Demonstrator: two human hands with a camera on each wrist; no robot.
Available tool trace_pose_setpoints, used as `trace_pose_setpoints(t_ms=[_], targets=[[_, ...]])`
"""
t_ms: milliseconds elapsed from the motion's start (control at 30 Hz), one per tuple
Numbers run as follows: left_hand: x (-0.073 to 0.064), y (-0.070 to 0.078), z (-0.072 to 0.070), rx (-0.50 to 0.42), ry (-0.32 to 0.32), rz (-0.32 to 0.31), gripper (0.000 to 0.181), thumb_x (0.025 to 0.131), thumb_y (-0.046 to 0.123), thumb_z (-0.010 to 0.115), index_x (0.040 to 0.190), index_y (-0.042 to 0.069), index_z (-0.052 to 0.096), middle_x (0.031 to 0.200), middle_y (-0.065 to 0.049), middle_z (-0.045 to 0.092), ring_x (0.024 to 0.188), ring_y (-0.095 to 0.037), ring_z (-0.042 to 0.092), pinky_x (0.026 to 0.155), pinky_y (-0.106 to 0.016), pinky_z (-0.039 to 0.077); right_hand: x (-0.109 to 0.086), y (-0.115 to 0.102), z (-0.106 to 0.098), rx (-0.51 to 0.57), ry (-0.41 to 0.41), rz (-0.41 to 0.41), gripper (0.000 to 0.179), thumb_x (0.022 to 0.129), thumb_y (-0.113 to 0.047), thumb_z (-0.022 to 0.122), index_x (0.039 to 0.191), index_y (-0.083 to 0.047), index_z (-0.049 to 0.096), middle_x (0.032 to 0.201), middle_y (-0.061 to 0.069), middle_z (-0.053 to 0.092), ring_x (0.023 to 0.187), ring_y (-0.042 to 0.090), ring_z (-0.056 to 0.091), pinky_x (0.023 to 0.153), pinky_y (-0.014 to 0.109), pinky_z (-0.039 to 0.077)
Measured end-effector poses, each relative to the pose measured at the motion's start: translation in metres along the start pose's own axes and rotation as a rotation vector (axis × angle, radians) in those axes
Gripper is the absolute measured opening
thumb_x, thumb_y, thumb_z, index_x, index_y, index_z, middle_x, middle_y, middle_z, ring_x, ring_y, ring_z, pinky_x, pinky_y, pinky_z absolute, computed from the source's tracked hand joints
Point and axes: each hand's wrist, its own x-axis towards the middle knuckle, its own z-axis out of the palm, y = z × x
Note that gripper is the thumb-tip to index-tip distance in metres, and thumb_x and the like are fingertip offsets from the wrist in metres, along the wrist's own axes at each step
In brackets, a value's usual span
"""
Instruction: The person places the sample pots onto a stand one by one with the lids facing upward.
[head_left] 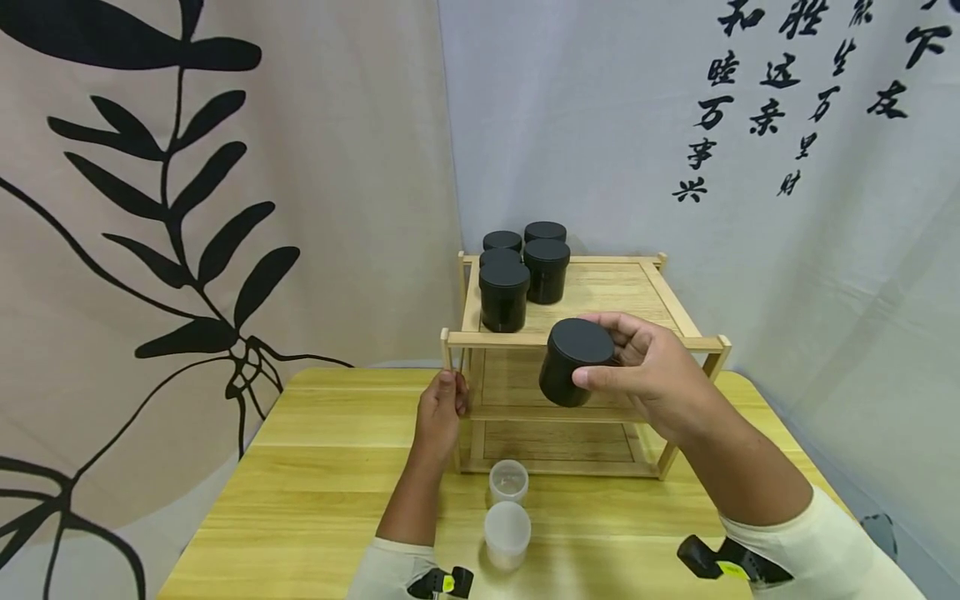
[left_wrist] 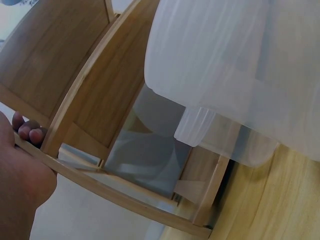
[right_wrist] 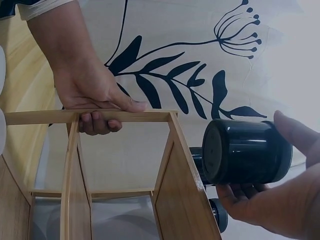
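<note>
My right hand [head_left: 660,375] grips a black lidded jar [head_left: 573,367] between thumb and fingers, in front of the top shelf's front rail. The right wrist view shows the glossy side and base of this jar [right_wrist: 247,151]. With my left hand [head_left: 440,412] I hold the left front post of a three-tier wooden shelf [head_left: 592,287]; its fingers curl round the post [right_wrist: 122,117]. Several similar black jars [head_left: 504,296] stand grouped on the left part of the top tier.
Two translucent plastic cups [head_left: 507,533] stand one behind the other on the wooden table [head_left: 330,475], before the shelf. They loom large in the left wrist view. Behind the table hang cloths, one with a printed plant [head_left: 180,208], the other with black characters.
</note>
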Motion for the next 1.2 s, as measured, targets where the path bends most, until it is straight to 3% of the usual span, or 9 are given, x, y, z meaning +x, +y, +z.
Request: trace_pose_setpoints(t_ms=[600, 933, 1200], targets=[[0.001, 0.0, -0.003, 0.023, -0.014, -0.007, 0.062, 0.115, 0.055, 0.023, 0.096, 0.0, 0.046, 0.08, -0.001, 0.037, 0.073, -0.013, 0.037, 0.07, -0.025, 0.036, 0.03, -0.015, 0.01, -0.003, 0.111, 0.04, 0.065, 0.097, 0.009, 0.073, 0.155, 0.008, 0.045, 0.137, 0.005, 0.064, 0.126, 0.012, 0.068, 0.105, 0.021, 0.057], [0.0, 0.003, -0.002, 0.016, -0.014, -0.018, 0.063, 0.115, 0.055, 0.021, 0.097, 0.001, 0.047, 0.081, -0.003, 0.036, 0.074, -0.014, 0.037, 0.072, -0.025, 0.035, 0.046, -0.022, 0.01, 0.026, 0.215, 0.044, 0.056, 0.097, 0.008, 0.074, 0.149, 0.002, 0.052, 0.133, 0.003, 0.061, 0.124, 0.011, 0.066, 0.105, 0.016, 0.055], [0.0, 0.002, -0.001, 0.01, -0.01, -0.016, 0.064, 0.114, 0.055, 0.022, 0.097, -0.001, 0.046, 0.081, -0.004, 0.036, 0.074, -0.014, 0.038, 0.072, -0.025, 0.036, 0.061, -0.016, 0.008, -0.087, 0.264, 0.029, 0.055, 0.099, 0.0, 0.078, 0.149, -0.001, 0.056, 0.131, -0.001, 0.062, 0.123, 0.011, 0.064, 0.1, 0.017, 0.056]])
